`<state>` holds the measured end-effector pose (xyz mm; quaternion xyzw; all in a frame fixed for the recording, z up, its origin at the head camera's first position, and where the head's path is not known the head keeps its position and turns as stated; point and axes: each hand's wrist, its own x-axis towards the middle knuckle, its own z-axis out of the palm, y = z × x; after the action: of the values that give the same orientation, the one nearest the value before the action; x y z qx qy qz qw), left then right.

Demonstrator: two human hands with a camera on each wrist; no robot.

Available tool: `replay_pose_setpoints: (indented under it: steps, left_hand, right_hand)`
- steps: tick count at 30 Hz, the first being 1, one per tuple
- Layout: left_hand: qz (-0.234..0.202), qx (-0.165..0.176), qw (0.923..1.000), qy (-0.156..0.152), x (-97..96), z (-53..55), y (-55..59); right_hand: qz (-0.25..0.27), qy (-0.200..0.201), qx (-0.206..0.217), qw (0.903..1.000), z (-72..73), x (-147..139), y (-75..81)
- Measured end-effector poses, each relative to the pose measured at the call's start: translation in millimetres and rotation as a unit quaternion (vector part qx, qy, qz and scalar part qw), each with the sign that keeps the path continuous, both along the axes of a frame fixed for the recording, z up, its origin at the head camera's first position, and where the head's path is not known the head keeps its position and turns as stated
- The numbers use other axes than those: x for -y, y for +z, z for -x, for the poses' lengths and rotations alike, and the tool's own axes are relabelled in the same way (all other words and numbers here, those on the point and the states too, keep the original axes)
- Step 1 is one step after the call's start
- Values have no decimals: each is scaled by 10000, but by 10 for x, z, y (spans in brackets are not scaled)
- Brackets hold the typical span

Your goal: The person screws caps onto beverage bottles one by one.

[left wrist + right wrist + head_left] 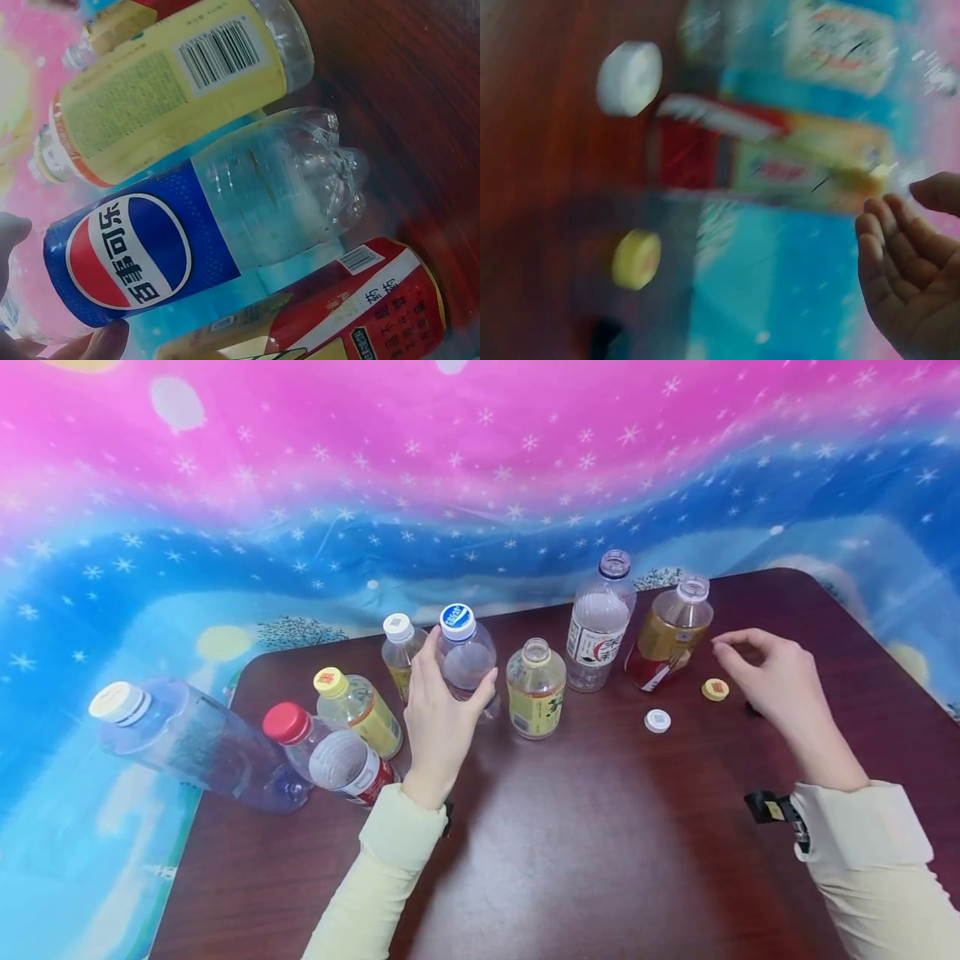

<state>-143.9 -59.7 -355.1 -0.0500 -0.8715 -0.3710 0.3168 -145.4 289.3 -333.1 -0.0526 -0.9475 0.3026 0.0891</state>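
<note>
My left hand (442, 710) grips a clear cola bottle (468, 660) near its upper part, thumb on one side and fingers on the other. Its blue-and-white cap (457, 621) is on, and the left wrist view shows its blue label (142, 247). Over the table's right side is my right hand (780, 681), fingers loosely bent and thumb apart from them, holding nothing visible. A capless bottle with a red and gold label (667, 639) stands left of it. Below the hand lie a yellow cap (716, 690) and a dark cap-like object (609, 341); a white cap (657, 721) lies further left.
Capless bottles with a yellow label (536, 693) and a white label (597, 643) stand mid-table. Leftward are capped bottles: a small white-capped one (399, 639), a yellow-capped one (367, 714), a red-capped one (330, 756) and a large bluish one (210, 747). A patterned cloth (480, 485) hangs behind.
</note>
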Motion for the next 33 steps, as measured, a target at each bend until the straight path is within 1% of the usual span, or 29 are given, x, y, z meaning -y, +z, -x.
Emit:
replay_pose_setpoints:
  steps: [3, 10, 14, 17, 20, 23, 27, 33]
  left_hand:
    - [-64, 116, 9999, -11, -13, 61, 7]
    - [-119, 350, 9993, -43, -52, 185, 3]
    - [-201, 468, 9987, -14, -68, 231, -10]
    - [-183, 542, 9984, 33, -77, 255, -15]
    - [-130, 540, 9984, 63, -83, 271, -16]
    - [-70, 531, 9985, 81, -87, 286, -17]
    - [-42, 572, 9983, 69, -86, 302, -11]
    - [-78, 831, 9965, 6, -83, 320, 12]
  right_hand:
    - [-217, -42, 306, 9993, 64, -133, -137]
    - [-490, 135, 919, 9945, 183, -310, -394]
    - [-656, 186, 1194, 9905, 228, -339, -487]
    - [-662, 192, 1379, 9880, 245, -346, -535]
    - [-599, 173, 1567, 9857, 247, -356, -575]
    - [-600, 203, 1616, 9848, 240, -369, -605]
    - [-678, 320, 1527, 9854, 243, -375, -636]
    - [-816, 522, 1505, 9838, 267, -387, -674]
